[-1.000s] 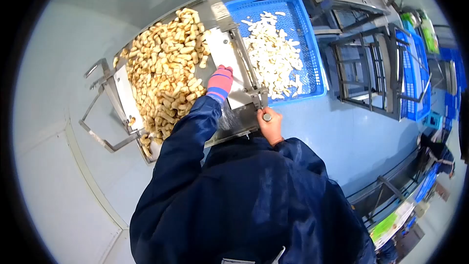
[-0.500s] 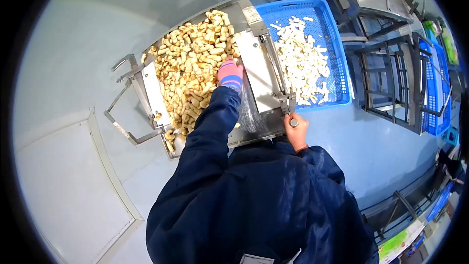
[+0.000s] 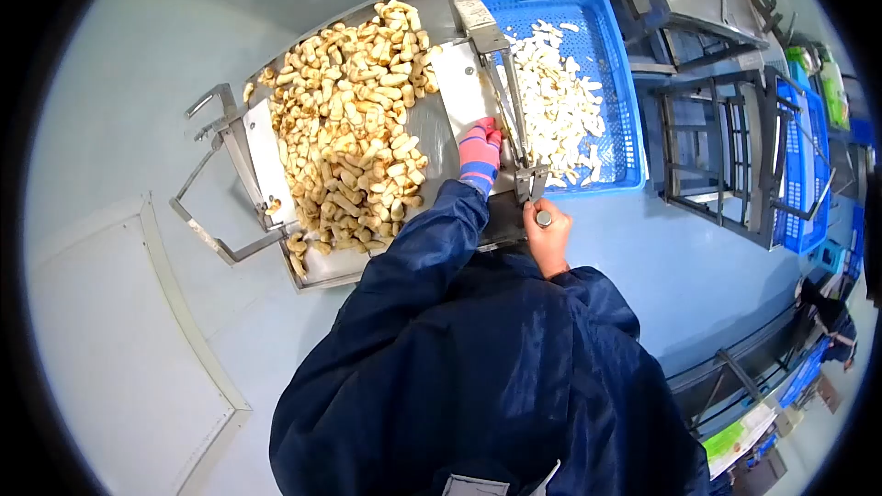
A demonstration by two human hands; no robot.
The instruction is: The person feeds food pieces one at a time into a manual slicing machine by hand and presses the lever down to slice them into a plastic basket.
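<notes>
My left hand (image 3: pixel 480 152), in a pink and blue striped glove, is on the white cutting board (image 3: pixel 459 83) close beside the long metal blade (image 3: pixel 511 96). Its fingers are closed together, and whatever they hold is hidden. My bare right hand (image 3: pixel 549 241) is wrapped around the round-ended handle (image 3: pixel 543 219) at the near end of the blade. To the left, a big heap of small tan and cream mushrooms (image 3: pixel 354 119) covers much of the metal table (image 3: pixel 428 124). Beyond the blade, pale cut pieces (image 3: pixel 556 96) lie in a blue plastic basket (image 3: pixel 625 101).
A second cutter (image 3: pixel 243 165) with a white board and a bent metal handle is fixed at the table's left edge. Metal frames (image 3: pixel 721 152) stand to the right, with another blue basket (image 3: pixel 804 165) behind them. Pale panelling (image 3: pixel 110 340) lies at the lower left.
My left hand has moved right from the mushroom heap onto the white board by the blade. The right hand stays on the handle. The whole view has shifted slightly.
</notes>
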